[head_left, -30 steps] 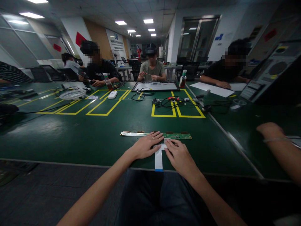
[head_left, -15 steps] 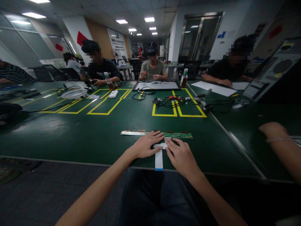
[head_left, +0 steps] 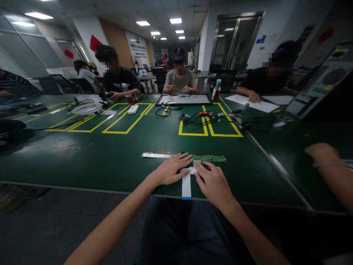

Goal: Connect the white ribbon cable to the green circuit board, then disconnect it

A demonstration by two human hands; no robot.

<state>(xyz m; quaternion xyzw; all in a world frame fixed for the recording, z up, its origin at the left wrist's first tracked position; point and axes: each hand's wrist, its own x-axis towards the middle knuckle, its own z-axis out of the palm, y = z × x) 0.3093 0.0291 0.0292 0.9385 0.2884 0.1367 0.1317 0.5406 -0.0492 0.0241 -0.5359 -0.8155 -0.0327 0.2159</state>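
A long narrow green circuit board (head_left: 212,158) lies across the table in front of me, its left part covered by a pale strip. A folded white flat ribbon cable (head_left: 186,187) runs from its middle toward me and ends in a blue tip at the table edge. My left hand (head_left: 172,170) lies flat with fingers stretched over the board's near edge and the thumb by the cable's fold. My right hand (head_left: 213,182) has its fingertips on the cable's fold just below the board, the fingers slightly apart. My fingers partly hide the cable's joint with the board.
Beyond are black cables (head_left: 168,109), a red-handled tool (head_left: 204,114), a white box (head_left: 133,109), a fan (head_left: 86,108) and two bottles (head_left: 216,91). A computer case (head_left: 328,81) stands right, near another person's arm (head_left: 325,158). Several people sit around the table (head_left: 82,162).
My hands, the board and the cable stay practically where they were. Across the table at the right, a co-worker's hand has shifted slightly on the white paper.
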